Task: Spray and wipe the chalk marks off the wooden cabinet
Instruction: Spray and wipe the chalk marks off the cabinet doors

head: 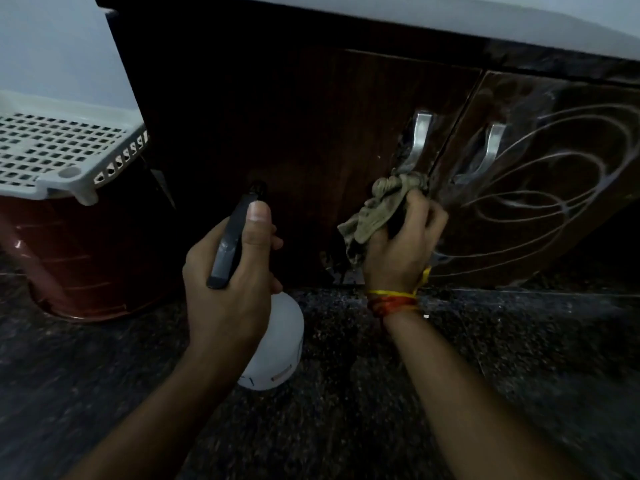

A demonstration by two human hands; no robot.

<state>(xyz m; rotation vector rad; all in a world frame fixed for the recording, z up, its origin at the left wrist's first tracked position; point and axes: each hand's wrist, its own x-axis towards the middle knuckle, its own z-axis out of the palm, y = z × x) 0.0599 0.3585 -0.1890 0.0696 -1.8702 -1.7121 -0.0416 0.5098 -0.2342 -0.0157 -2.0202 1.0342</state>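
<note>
In the middle of the frame the left hand (228, 282) is wrapped around the neck of a spray bottle (273, 344), thumb lying along its black trigger head (230, 237), with the nozzle aimed at the dark left door (277, 133) of the wooden cabinet; held like this, it looks ready to wet the surface without being set down. Just right of it the right hand (405, 244) is clenched on a bunched khaki cloth (377, 209), pressed where the two doors meet below the metal handles (420, 136), probably so wiping can follow each spray at once. The chalk marks (554, 168), looping white lines, cover the right door (540, 209) at the right of the frame and look largely untouched, so most of the wiping seems left to do. A perforated plastic rack (69, 147) and a brown bucket (86, 258) stand at the left, on the speckled floor (485, 375), clear of the work.
</note>
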